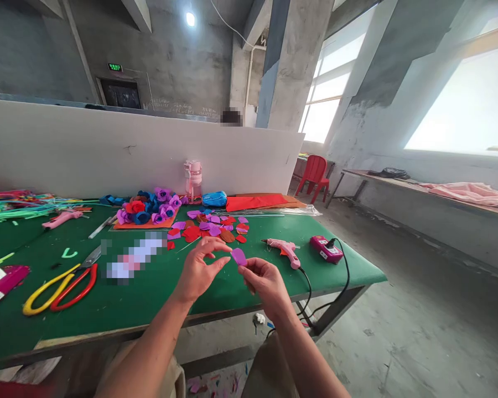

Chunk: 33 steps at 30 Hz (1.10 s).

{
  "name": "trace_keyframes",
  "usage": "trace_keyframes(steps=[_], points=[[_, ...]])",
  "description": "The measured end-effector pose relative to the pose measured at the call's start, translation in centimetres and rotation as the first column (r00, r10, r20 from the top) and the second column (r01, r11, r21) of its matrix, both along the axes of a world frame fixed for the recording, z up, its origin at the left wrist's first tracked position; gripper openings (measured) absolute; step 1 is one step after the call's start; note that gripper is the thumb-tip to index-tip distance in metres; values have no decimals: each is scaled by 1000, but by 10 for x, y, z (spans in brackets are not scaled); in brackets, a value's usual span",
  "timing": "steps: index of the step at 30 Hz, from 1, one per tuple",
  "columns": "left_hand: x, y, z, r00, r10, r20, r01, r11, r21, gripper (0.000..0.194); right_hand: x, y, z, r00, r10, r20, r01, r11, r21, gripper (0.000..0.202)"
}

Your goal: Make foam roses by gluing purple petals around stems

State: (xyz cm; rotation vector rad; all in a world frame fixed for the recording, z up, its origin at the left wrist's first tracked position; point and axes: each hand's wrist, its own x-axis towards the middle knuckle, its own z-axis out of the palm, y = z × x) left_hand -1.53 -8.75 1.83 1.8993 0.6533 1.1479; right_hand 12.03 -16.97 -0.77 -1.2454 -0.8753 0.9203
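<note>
A small purple paper petal [238, 256] is pinched between the thumb and fingers of my right hand [265, 282], above the table's front edge. My left hand [204, 265] is just left of it, thumb and index finger apart, with the index fingertip close to the petal's upper edge; whether it touches I cannot tell. Loose purple, red and brown petals [227, 236] lie spread beyond my hands. To the right of them rests a pink hot glue gun [285, 250] with its cord hanging off the table.
Large scissors [72, 284] with yellow and red handles lie at left. Finished paper flowers [149, 207] stand at the back, near a pink bottle [193, 179] and red sheets [255, 202]. A pink power socket [326, 249] sits at right on the green table [348, 273]. A white partition [149, 149] stands behind.
</note>
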Motion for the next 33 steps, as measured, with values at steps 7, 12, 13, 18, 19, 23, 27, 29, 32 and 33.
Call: trace_keyframes(steps=[7,12,13,18,19,23,27,29,32,33], points=[[-7,1,1,968,70,-239,75,833,548,15,7,-4,2,994,59,90,-51,995,-83,24],[-7,2,0,954,114,-276,94,764,639,17,9,-5,3,983,98,155,-86,993,-82,20],[-8,2,0,952,119,-283,99,754,649,18,9,-5,4,981,101,163,-89,993,-80,20],[-8,2,-1,937,148,-317,120,715,689,19,11,-5,3,972,110,207,-98,993,-68,18],[-8,2,-1,933,156,-325,123,710,694,18,12,-5,2,968,110,224,-97,993,-67,18],[-8,2,-2,910,174,-376,155,698,699,17,14,-4,-2,942,88,324,-79,996,-40,16],[-7,1,-1,902,136,-409,178,747,640,16,16,-3,-3,918,42,395,-47,999,4,15],[-6,1,-1,936,113,-332,99,824,559,16,15,-2,-3,937,3,349,-7,1000,12,17],[-1,3,-4,987,110,-121,-76,964,256,20,11,-1,-4,984,-58,168,59,998,0,23],[1,4,-6,991,105,-78,-96,989,111,21,8,-1,-4,992,-70,106,70,998,1,24]])
